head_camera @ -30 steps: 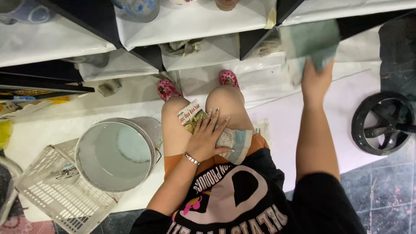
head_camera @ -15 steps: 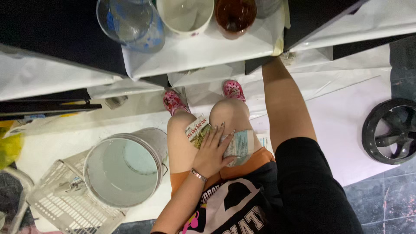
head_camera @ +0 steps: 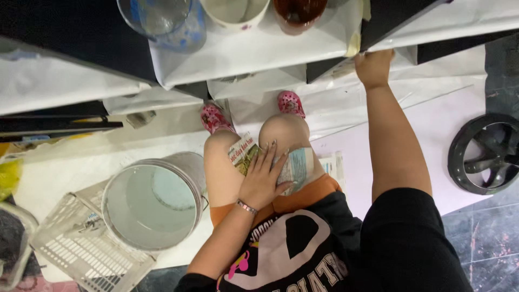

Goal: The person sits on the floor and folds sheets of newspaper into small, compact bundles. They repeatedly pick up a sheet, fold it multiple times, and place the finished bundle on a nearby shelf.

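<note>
A folded printed newspaper [head_camera: 292, 165], green-and-white, lies across the lap

We see pink patterned shoes [head_camera: 291, 103], orange shorts [head_camera: 303, 197], black tee [head_camera: 303, 254] w/ grey & pink print. Paper [head_camera: 294, 167] on lap: multicoloured print, green & blue bits. Bucket [head_camera: 151, 203] pale grey-white, crate [head_camera: 75, 249] white, wheel [head_camera: 486, 154] black, cup [head_camera: 299, 13] brown, shelf paper [head_camera: 254, 54] white.

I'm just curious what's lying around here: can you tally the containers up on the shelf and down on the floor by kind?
Glass jar: 1
White cup: 1
Brown cup: 1
Bucket: 1
Plastic basket: 1
Total: 5
</note>
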